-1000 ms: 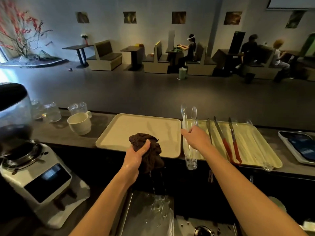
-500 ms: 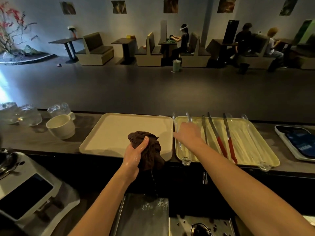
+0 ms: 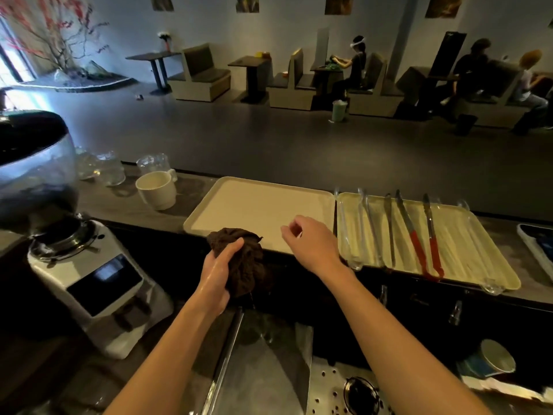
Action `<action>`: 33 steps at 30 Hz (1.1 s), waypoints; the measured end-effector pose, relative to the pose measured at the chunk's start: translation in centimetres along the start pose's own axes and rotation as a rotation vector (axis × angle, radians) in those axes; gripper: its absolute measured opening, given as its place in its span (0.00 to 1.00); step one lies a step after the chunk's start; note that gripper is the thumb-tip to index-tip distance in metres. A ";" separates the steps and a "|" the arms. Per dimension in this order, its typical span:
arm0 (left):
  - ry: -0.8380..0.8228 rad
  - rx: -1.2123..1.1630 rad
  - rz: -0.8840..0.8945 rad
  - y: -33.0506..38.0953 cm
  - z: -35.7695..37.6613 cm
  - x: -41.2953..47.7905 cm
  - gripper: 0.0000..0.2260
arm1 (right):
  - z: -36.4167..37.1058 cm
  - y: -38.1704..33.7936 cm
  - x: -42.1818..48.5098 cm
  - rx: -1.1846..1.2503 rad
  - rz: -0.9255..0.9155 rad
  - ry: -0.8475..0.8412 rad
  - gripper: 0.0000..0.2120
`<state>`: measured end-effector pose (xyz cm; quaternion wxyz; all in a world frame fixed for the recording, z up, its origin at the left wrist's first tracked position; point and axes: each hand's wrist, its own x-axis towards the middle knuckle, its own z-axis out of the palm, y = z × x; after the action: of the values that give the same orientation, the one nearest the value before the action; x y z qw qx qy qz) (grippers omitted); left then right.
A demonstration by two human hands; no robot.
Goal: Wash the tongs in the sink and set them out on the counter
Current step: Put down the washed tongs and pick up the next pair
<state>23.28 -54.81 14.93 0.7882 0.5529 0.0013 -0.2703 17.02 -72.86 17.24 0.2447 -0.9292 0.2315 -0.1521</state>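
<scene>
Clear plastic tongs point(image 3: 350, 232) lie along the left side of the yellow-green tray point(image 3: 466, 250) on the counter. Beside them on the same tray rest steel tongs point(image 3: 389, 229) and red-handled tongs point(image 3: 419, 244). My right hand point(image 3: 311, 244) hovers over the near right corner of the cream tray point(image 3: 257, 211), empty, fingers loosely curled, just left of the clear tongs. My left hand point(image 3: 218, 277) grips a wet brown cloth point(image 3: 244, 259) above the sink point(image 3: 263, 363), which lies below the counter edge.
A coffee grinder point(image 3: 74, 256) stands at the left. A white mug point(image 3: 157, 190) and several glasses sit on the counter behind it. A tablet point(image 3: 541, 247) lies at the far right, a paper cup point(image 3: 493, 357) at the lower right. People sit at booths across the room.
My right hand laid the clear tongs down on the yellow-green tray, let go, and drew back left over the cream tray. My left hand kept hold of the cloth.
</scene>
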 end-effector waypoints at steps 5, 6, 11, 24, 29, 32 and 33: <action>0.105 -0.070 0.055 1.0 -6.5 -3.9 0.06 | 3.8 -7.0 -4.7 0.202 -0.144 -0.037 0.10; 0.116 -0.072 0.064 1.2 -7.8 -4.6 0.07 | 4.3 -8.3 -5.6 0.219 -0.160 -0.052 0.10; 0.256 -0.114 0.119 1.3 -15.9 -9.6 0.08 | 8.7 -15.4 -10.9 0.298 -0.234 -0.153 0.09; 0.530 -0.372 -0.004 -3.0 -35.8 -25.8 0.18 | 23.4 -27.1 -26.6 0.295 -0.387 -0.499 0.08; 0.611 -0.501 -0.058 -5.3 -39.7 -28.5 0.29 | 28.8 -27.2 -29.1 0.134 -0.354 -0.598 0.12; 0.644 -0.501 -0.062 -6.6 -41.0 -28.4 0.22 | 31.6 -26.0 -28.9 0.057 -0.350 -0.664 0.19; 0.648 -0.514 -0.045 -7.0 -41.3 -28.1 0.20 | 32.7 -25.8 -28.6 0.035 -0.349 -0.690 0.20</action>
<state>8.54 -8.51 1.24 0.8532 0.3946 0.3290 -0.0901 14.96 -25.88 -1.32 0.2944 -0.9469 -0.0286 0.1261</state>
